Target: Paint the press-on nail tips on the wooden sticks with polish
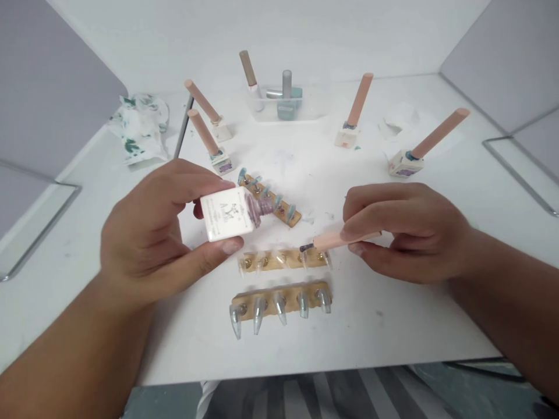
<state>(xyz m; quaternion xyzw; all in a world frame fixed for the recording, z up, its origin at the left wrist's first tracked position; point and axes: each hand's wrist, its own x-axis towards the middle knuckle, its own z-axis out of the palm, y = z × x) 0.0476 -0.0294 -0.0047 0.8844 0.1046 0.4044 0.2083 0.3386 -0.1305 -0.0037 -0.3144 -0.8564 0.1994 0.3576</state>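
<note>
Clamping left fingers (192, 189) on a tilted open bottle (227, 214), right fingers (379, 217) on a brush (328, 239); risking a spill if tipped further.

Pretty bright, even light here, kinda washed out on the white tabletop (192, 343), shadows super soft. Wide lens stretches the edges, and the nail polish bottle (225, 215) looks slightly smeary.
</note>
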